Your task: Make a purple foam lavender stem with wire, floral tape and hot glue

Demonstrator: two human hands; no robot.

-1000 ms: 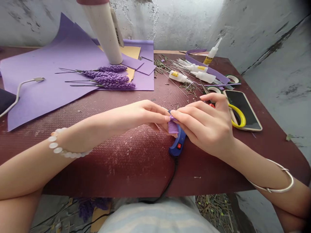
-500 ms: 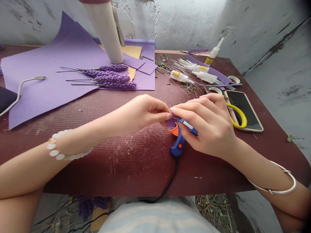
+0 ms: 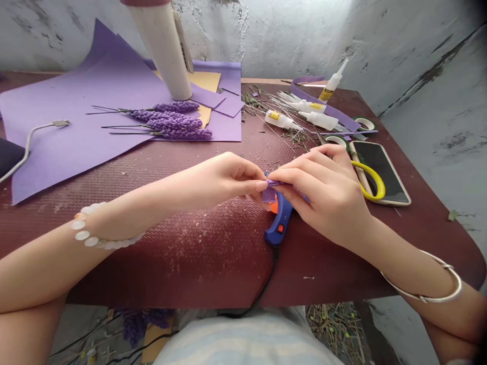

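Both hands meet over the middle of the dark red table (image 3: pixel 171 253). My left hand (image 3: pixel 224 180) and my right hand (image 3: pixel 323 190) both pinch a small purple paper strip (image 3: pixel 269 191) between thumb and fingertips. Directly under the strip lies a blue hot glue gun (image 3: pixel 279 223) with an orange trigger and red switch, its black cord running off the near edge. My right palm hides the gun's front part.
Purple paper sheets (image 3: pixel 76 116) with three finished lavender stems (image 3: pixel 171 121) lie at the back left beside a white tube (image 3: pixel 167 50). At the right are glue bottles (image 3: pixel 304 114), tape rolls, yellow-handled scissors (image 3: pixel 371 180) on a phone (image 3: pixel 380 170). A charging cable (image 3: pixel 34 134) lies far left.
The hands stayed together on the strip, shifting slightly; my right hand dropped lower over the glue gun, covering its labelled barrel that showed half a second ago.
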